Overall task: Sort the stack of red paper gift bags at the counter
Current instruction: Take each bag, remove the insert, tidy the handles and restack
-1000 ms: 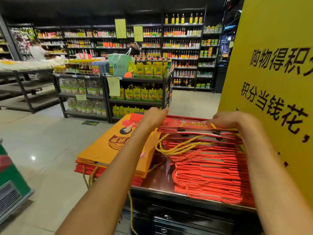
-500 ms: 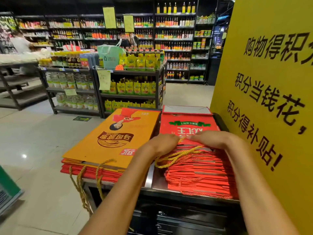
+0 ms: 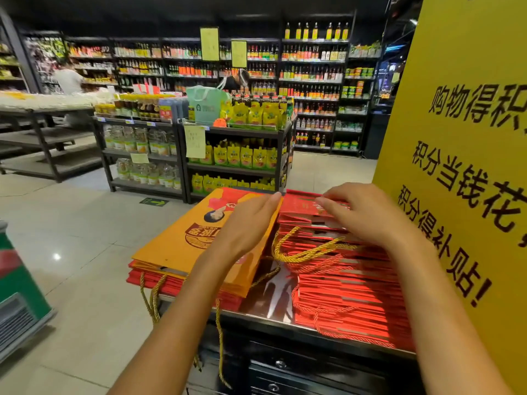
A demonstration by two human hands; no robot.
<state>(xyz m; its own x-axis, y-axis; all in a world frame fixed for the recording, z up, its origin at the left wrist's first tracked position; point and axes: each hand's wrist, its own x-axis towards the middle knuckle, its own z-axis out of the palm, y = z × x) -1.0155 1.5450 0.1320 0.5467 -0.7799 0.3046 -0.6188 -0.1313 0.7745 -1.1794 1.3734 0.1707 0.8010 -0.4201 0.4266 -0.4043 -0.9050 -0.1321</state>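
Red paper gift bags (image 3: 350, 280) lie stacked flat on the steel counter (image 3: 273, 292), directly under my right hand (image 3: 362, 215). That hand rests on the top bag, fingers bent at its far edge; whether they pinch it, I cannot tell. My left hand (image 3: 248, 223) lies flat, fingers straight, on the orange bag stack (image 3: 182, 246) beside it. Gold cord handles (image 3: 302, 252) lie between both wrists.

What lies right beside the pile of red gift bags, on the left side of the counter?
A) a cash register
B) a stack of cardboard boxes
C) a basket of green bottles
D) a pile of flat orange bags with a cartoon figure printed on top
D: a pile of flat orange bags with a printed figure lies left of the red gift bags on the counter.
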